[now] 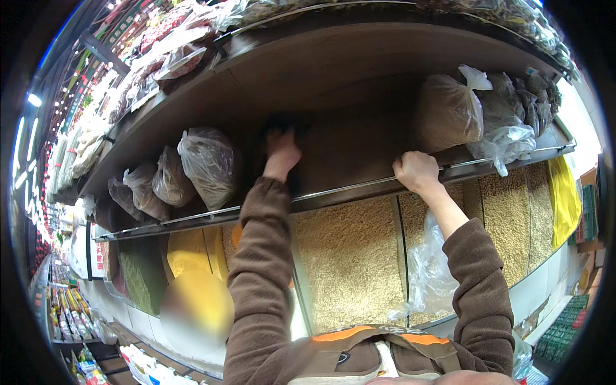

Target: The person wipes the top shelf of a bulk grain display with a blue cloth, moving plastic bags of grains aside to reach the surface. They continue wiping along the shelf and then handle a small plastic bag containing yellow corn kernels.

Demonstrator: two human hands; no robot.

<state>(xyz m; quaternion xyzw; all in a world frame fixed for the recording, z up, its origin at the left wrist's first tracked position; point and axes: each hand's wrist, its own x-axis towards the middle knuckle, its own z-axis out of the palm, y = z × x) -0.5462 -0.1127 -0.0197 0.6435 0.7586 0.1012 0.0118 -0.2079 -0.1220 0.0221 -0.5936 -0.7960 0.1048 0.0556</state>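
My left hand (pixel 283 150) reaches into the dark shelf (pixel 337 159), its fingers on a dark cloth (pixel 286 124) that is hard to make out in the shade. At the shelf's front edge my right hand (pixel 417 171) is closed around the metal rail (pixel 346 187). To the left of my left hand stands a large tied plastic bag (pixel 209 166) with smaller filled bags (pixel 171 178) beside it. A big tied bag (pixel 447 113) stands behind and right of my right hand, with several more bags next to it.
Below the shelf lie bins of pale grain (pixel 351 260), yellow grain (pixel 187 255) and green grain or beans (pixel 139 272). A clear plastic bag (pixel 430 269) lies over one bin, and a yellow bag (pixel 563 202) hangs at the right. Packed goods fill the upper shelf (pixel 163 96).
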